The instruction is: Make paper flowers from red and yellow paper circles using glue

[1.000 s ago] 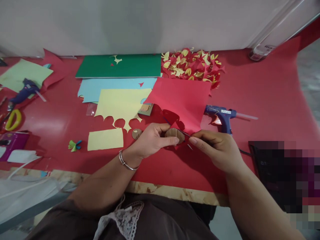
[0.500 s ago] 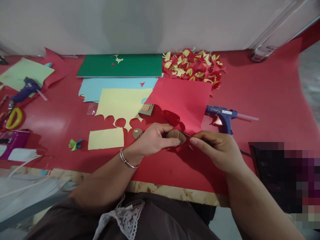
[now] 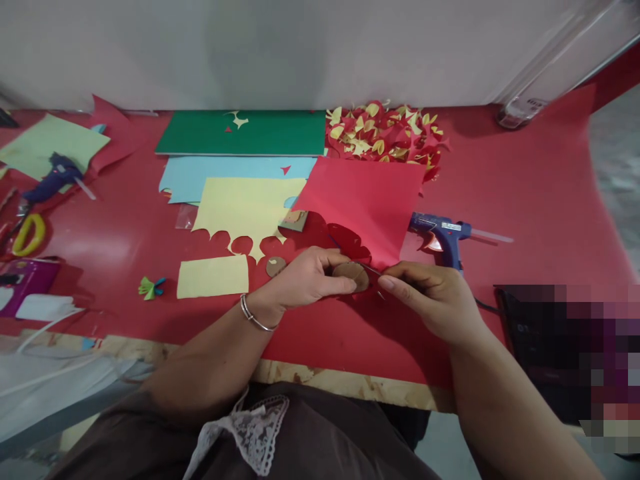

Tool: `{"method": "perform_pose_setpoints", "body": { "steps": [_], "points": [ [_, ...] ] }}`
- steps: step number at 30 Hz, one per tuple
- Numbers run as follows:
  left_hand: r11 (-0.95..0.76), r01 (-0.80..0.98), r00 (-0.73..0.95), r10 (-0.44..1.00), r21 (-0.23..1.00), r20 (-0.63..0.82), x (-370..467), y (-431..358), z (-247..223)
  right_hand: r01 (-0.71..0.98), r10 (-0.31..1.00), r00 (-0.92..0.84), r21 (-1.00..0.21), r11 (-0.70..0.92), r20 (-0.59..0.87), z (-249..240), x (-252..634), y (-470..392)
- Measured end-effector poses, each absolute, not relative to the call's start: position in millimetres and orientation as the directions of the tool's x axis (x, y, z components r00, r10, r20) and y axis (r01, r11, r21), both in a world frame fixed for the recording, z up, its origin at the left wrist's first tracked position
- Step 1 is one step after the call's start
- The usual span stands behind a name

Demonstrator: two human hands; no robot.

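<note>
My left hand (image 3: pixel 323 280) is closed around the left side of a round brown cardboard disc (image 3: pixel 347 272), thumb on its face. The disc lies over the lower edge of a red paper sheet (image 3: pixel 365 190), which has rounded cutouts. In my right hand (image 3: pixel 430 293) a slim, dark pointed tool (image 3: pixel 371 269) is pinched between thumb and fingers. Its tip reaches the disc's upper right rim. A short thin metallic piece shows below the right fingertips; whether it belongs to the tool I cannot tell.
Right of the red sheet lies a blue glue gun (image 3: pixel 443 233). Red and yellow paper petals (image 3: pixel 387 137) are heaped behind. Yellow sheet (image 3: pixel 250 203), green board (image 3: pixel 240 137) and small yellow rectangle (image 3: pixel 213 277) lie left, with a second glue gun (image 3: pixel 55 177) and yellow-handled scissors (image 3: pixel 29 235) farther left.
The disc has tilted slightly, so its face looks flatter and smoother now. Both hands keep their grips and nearly the same place. The view has shifted a little.
</note>
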State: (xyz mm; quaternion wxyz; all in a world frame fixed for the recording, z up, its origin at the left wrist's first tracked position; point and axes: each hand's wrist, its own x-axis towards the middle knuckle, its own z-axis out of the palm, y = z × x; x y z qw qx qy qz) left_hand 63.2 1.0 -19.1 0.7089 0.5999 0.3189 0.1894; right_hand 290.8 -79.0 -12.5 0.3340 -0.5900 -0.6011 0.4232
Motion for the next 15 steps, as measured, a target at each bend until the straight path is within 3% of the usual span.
{"method": "perform_pose_setpoints", "body": {
  "steps": [15],
  "points": [
    [0.101,0.271,0.693,0.669,0.957,-0.267,59.8,2.1,-13.9,0.392,0.985,-0.12,-0.918,-0.065,-0.121,-13.2,290.4,-79.4]
  ]
}}
